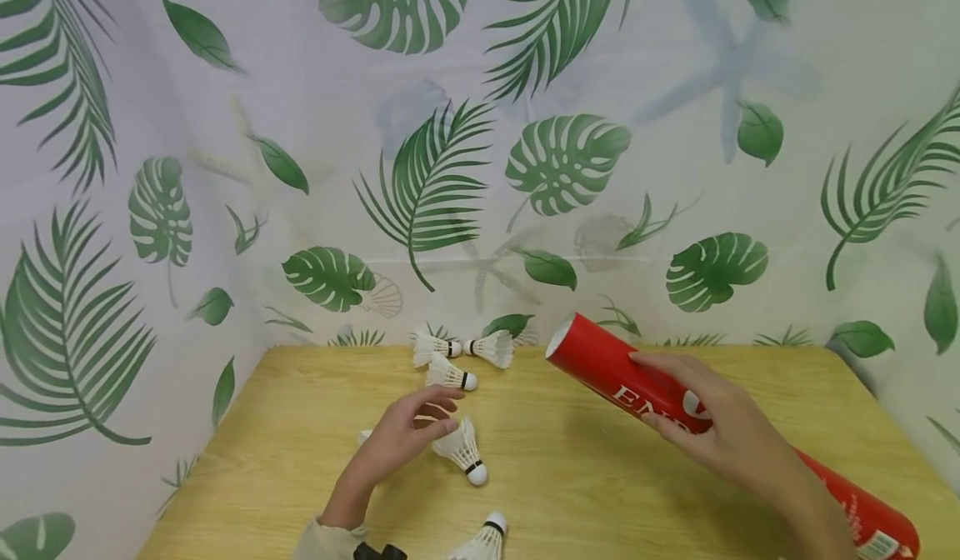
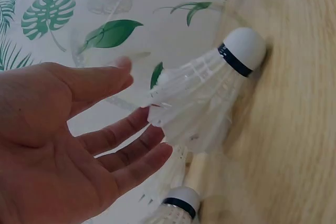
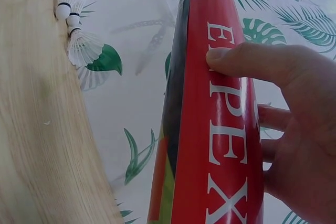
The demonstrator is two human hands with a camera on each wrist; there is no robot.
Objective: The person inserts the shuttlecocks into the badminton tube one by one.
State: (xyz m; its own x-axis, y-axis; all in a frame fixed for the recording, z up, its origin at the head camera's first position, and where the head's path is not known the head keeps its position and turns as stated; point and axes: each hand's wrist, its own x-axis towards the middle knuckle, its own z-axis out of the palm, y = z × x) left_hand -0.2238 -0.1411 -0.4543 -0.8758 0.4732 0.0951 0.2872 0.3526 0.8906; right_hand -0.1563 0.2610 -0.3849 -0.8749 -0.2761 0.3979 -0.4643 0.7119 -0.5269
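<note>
A long red tube with white lettering is gripped by my right hand, thumb on one side and fingers round the other. It slants over the right of the table, its pale round end up and to the left. My left hand holds nothing; its fingers are loosely bent beside a white shuttlecock lying on the wood. In the left wrist view the fingertips come right at the feather skirt of that shuttlecock, whose cork has a dark band.
Behind the left hand three shuttlecocks lie near the table's back edge. Another shuttlecock lies at the front, and a white bit shows behind the left wrist. A leaf-printed cloth hangs behind the wooden table.
</note>
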